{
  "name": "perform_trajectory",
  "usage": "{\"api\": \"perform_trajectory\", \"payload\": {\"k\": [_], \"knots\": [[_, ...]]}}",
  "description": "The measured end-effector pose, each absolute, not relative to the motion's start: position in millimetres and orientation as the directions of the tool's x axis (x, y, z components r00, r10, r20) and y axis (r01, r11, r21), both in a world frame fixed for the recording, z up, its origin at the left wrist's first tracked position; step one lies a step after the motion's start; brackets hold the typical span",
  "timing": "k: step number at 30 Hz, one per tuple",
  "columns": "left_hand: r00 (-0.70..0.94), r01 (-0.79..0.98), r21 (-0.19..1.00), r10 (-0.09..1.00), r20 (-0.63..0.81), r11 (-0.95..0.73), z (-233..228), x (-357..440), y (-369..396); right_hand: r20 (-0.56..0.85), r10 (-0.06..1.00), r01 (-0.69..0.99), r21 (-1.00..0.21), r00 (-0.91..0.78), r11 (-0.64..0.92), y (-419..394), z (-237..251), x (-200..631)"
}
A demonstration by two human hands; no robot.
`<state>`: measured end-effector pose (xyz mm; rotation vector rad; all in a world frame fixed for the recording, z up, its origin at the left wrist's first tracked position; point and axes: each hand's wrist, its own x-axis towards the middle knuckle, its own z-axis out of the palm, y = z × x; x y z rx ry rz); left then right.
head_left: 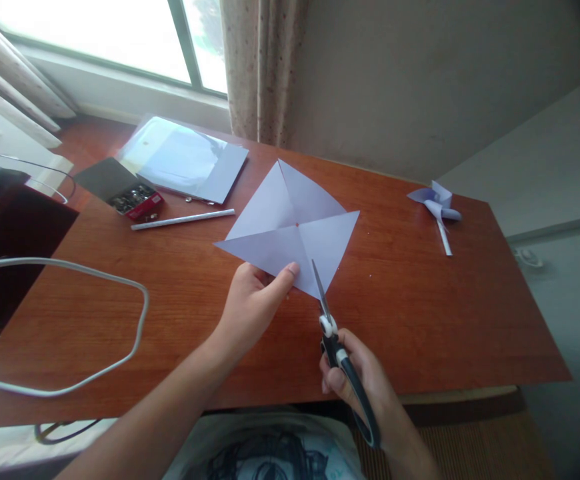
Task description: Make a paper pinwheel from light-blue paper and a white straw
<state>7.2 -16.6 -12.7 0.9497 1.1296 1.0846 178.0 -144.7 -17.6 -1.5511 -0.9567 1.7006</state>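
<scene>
A square sheet of pale paper (265,250), slit from some corners toward a small red dot near its middle, is held above the table. My left hand (257,297) pinches its near edge, thumb on top and fingers hidden beneath. In my right hand (360,373) are scissors (331,337) with white and black handles. Their blades lie at the paper's near corner, pointing toward the middle; one blade shows over the sheet.
On the brown table (450,320) a paper pinwheel (439,203) lies far right. A rolled paper stick (183,220), an opened small box (137,200) of shiny metal pieces and a plastic-sleeved paper pack (180,157) lie back left. A white cable (143,313) loops across the left side.
</scene>
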Motion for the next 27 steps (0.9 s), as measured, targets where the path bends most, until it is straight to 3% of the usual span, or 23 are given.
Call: {"api": "perform_trajectory", "payload": {"k": [27], "knots": [[0.115,-0.209,0.954,0.975,-0.193,0.213,-12.2,8.1,-15.8,-0.536,0.839,0.015,-0.843,-0.096,-0.537,-146.2,-18.6,178.6]]}}
